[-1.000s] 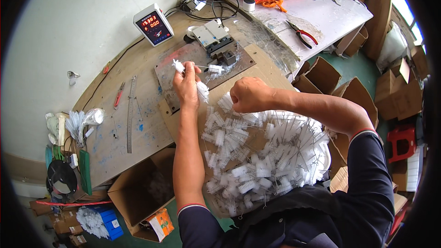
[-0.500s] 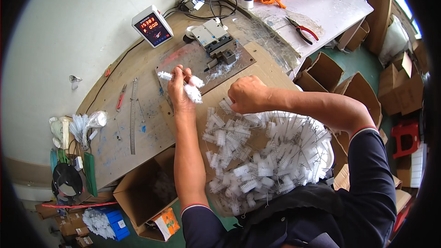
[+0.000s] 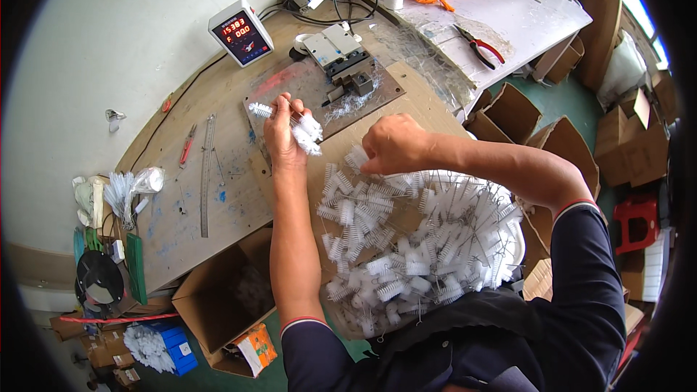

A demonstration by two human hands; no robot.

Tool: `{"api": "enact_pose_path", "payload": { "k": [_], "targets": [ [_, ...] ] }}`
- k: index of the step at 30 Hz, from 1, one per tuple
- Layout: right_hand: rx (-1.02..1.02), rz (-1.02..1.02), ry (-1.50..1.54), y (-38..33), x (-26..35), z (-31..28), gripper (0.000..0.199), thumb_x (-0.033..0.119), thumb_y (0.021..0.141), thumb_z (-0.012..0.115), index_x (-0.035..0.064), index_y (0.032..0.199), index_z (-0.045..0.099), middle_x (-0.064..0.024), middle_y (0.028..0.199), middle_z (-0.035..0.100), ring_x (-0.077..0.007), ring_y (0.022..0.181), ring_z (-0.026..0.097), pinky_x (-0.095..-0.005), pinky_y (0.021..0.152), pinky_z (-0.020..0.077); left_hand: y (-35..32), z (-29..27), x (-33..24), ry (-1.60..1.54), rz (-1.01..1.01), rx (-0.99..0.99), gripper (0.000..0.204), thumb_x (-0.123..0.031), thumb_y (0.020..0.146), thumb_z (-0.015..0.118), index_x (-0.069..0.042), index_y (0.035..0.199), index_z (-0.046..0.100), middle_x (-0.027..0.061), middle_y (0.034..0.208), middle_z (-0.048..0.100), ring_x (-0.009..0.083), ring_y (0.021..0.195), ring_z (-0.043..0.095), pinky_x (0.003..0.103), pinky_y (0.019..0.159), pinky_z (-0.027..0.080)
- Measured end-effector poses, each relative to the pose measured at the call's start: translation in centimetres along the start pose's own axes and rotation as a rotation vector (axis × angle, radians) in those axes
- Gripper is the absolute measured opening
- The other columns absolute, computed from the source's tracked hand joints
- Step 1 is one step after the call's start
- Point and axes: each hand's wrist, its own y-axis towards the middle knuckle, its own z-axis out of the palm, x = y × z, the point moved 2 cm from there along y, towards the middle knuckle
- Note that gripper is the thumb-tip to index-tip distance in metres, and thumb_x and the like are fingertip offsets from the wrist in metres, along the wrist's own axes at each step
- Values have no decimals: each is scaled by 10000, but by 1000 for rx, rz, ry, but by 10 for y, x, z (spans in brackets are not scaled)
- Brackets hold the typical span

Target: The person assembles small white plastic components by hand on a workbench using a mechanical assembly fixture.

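Note:
My left hand (image 3: 284,138) is raised over the board, its fingers closed around several small white bristle brushes (image 3: 308,133) with thin wire stems. One brush head (image 3: 260,109) pokes out on the thumb side, the others on the right of the fingers. My right hand (image 3: 394,144) is bent into a fist, knuckles up, at the far edge of a heap of similar brushes (image 3: 392,268). A white brush (image 3: 356,157) shows right beside its fingers; the fingertips are hidden, and I cannot see what they grip.
Beyond my hands, a small metal machine (image 3: 341,58) sits on a plate with white bristle scraps. A display box (image 3: 241,33) with red digits stands by the wall. Red-handled pliers (image 3: 479,47) lie on the white table; a steel ruler (image 3: 208,174) is at left. Cardboard boxes (image 3: 512,112) stand at right.
The brushes in my left hand have shifted and sit closer together against the fingers. My right hand has stayed nearly in place at the heap's edge. The whole view has moved slightly.

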Motion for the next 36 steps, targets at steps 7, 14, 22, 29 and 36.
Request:
{"api": "enact_pose_path", "payload": {
  "k": [7, 14, 22, 29, 36],
  "targets": [
    [81, 14, 55, 8, -4, 12, 226, 263, 762, 708, 41, 792, 740, -149, 776, 713, -298, 748, 703, -406, 698, 548, -1, 0, 0, -27, 8, 26, 140, -208, 1032, 609, -70, 1055, 604, 79, 831, 657, 210, 711, 627, 355, 686, 561],
    [-14, 99, 508, -3, -7, -6, 189, 159, 729, 730, -4, 823, 741, -127, 740, 717, -199, 686, 692, -345, 646, 545, -4, 5, -2, 64, -8, 9, 156, -237, 1033, 611, -83, 1055, 599, 58, 828, 644, 213, 715, 630, 316, 641, 527],
    [-349, 68, 683, -3, -11, -29, 203, 160, 768, 693, -31, 835, 702, -89, 695, 660, -132, 660, 619, -339, 631, 518, -10, 18, -3, 165, -28, 9, 175, -220, 1039, 595, -47, 1053, 581, 67, 753, 614, 195, 609, 595, 327, 561, 515],
    [-350, 118, 337, 26, -55, 6, 167, 137, 758, 662, -7, 843, 670, -184, 788, 702, -313, 744, 694, -407, 703, 538, -8, 15, 1, 140, -46, 29, 176, -227, 1034, 607, -54, 1054, 582, 60, 741, 599, 183, 598, 576, 312, 526, 486],
    [-412, 151, 276, 34, -48, 5, 130, 79, 740, 642, 10, 851, 639, -200, 792, 695, -369, 799, 696, -438, 725, 540, -7, 14, 1, 134, -28, 15, 173, -218, 1033, 608, -48, 1053, 584, 56, 742, 601, 178, 602, 567, 317, 565, 500]
  ]
}}
